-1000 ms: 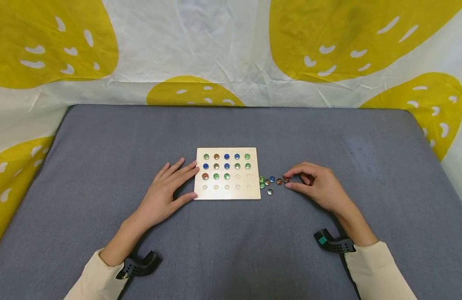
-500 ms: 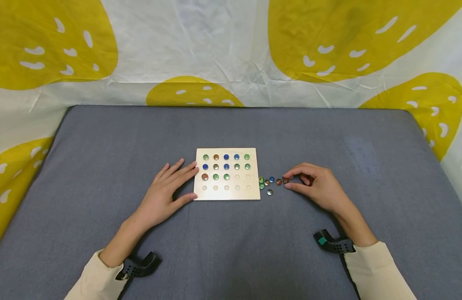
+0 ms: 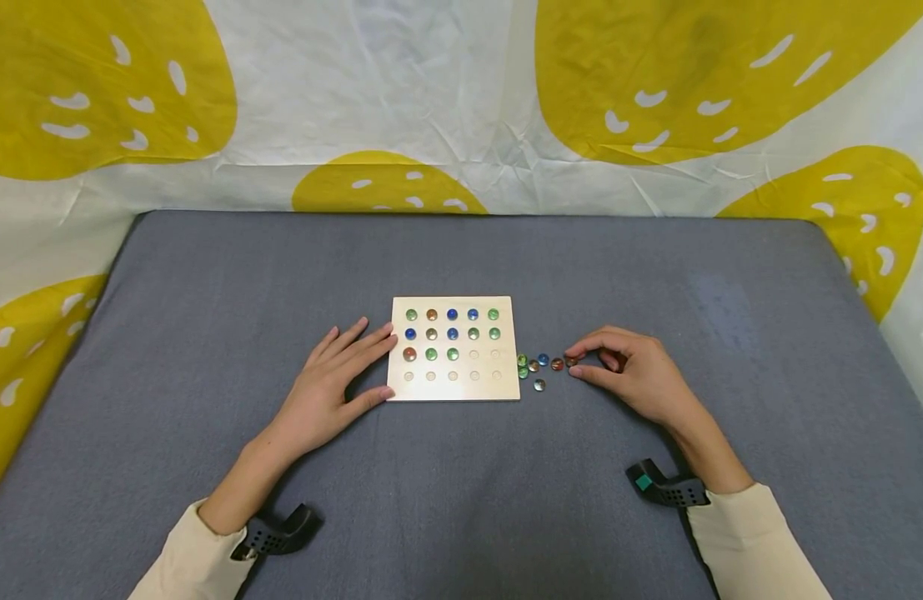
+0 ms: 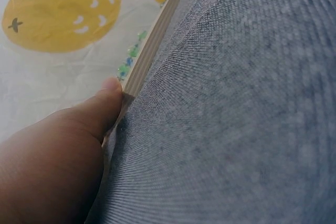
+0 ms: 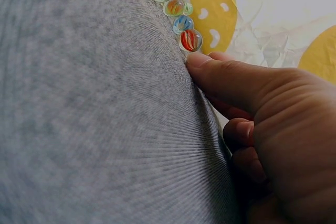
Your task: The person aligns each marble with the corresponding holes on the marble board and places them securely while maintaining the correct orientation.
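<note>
Head view: a grey-covered table (image 3: 461, 492) spreads out all around the wooden board (image 3: 431, 388), and beyond the board hangs a white cloth (image 3: 386, 75) with big yellow shapes. The board lies flat. At its left edge is the left hand (image 3: 324, 390), fingers straight and spread, with fingertips and thumb touching the wood. The right hand (image 3: 634, 367), well to the right of the board, pinches a brownish marble (image 3: 572, 362) between thumb and finger; the right wrist view mostly hides that marble behind the thumb. Black wrist mounts (image 3: 665, 483) sit on both arms, nearer the person than the board. Thirteen seated marbles (image 3: 452, 333), green, blue, brown and red, fill the board's two far rows and the left part of its third. Six loose marbles (image 3: 544, 359) lie just right of the board, the red one (image 3: 557, 364) nearest the pinching fingertips.
</note>
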The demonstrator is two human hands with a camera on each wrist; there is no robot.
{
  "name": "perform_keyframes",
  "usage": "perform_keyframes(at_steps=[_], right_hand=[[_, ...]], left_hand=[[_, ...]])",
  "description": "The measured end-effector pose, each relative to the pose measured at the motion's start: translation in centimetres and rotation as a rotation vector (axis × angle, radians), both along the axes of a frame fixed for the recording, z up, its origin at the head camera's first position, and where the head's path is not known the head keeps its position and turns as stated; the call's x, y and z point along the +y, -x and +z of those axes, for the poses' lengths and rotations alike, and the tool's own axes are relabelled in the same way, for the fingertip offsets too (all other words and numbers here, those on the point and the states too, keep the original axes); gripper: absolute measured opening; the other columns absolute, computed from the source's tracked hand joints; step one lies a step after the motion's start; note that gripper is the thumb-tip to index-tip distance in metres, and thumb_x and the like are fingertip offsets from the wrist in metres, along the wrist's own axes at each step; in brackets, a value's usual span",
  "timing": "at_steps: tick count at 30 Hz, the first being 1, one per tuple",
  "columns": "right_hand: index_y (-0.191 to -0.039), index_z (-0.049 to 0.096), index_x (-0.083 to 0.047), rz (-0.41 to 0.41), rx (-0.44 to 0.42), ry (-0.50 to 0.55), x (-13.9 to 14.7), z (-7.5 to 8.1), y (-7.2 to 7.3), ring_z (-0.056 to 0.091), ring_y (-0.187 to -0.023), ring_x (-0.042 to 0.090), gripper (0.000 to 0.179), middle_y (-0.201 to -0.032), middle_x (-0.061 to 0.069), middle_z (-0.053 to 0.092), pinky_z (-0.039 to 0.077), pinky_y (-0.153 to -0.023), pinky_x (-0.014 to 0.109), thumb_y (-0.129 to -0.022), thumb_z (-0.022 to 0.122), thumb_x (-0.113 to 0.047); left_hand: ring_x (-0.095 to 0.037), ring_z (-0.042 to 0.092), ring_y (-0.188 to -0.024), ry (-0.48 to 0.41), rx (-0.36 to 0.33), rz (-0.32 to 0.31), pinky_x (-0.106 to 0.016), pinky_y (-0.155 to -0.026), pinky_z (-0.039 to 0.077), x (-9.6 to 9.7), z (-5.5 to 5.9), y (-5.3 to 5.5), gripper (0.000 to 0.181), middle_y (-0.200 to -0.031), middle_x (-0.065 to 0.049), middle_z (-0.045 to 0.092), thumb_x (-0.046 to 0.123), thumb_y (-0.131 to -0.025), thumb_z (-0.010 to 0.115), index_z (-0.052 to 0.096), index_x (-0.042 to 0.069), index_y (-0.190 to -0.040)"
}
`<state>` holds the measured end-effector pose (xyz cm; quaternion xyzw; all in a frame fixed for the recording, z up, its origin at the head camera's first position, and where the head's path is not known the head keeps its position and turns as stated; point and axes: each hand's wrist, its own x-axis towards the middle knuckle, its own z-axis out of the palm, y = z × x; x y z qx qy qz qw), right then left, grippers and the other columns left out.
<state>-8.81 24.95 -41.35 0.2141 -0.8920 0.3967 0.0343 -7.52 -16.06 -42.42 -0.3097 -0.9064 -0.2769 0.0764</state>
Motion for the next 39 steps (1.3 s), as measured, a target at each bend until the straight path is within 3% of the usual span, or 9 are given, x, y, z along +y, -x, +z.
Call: perform_keyframes(at_steps=[28, 39], right_hand=[[-0.098, 0.074, -0.021, -0.001, 0.048, -0.015, 0.06, -0.08, -0.06, 0.039, -0.056, 0.006, 0.022, -0.083, -0.012, 0.059, 0.032, -0.051, 0.022, -0.081, 0.078, -0.009], [-0.099, 0.075, -0.019, 0.001, 0.064, 0.026, 0.04, -0.06, -0.03, 0.040, -0.057, 0.006, 0.023, -0.085, -0.010, 0.062, 0.033, -0.051, 0.021, -0.081, 0.077, -0.005]], left_hand=[[-0.029, 0.025, -0.141, -0.002, 0.004, 0.000, -0.054, -0.112, 0.011, -0.02, 0.02, -0.08, 0.066, -0.149, 0.000, 0.040, 0.035, -0.086, 0.071, 0.046, 0.015, -0.144], [-0.029, 0.025, -0.141, 0.003, 0.004, 0.001, -0.054, -0.112, 0.011, 0.02, -0.04, -0.01, 0.066, -0.149, -0.001, 0.039, 0.034, -0.086, 0.071, 0.046, 0.015, -0.144]])
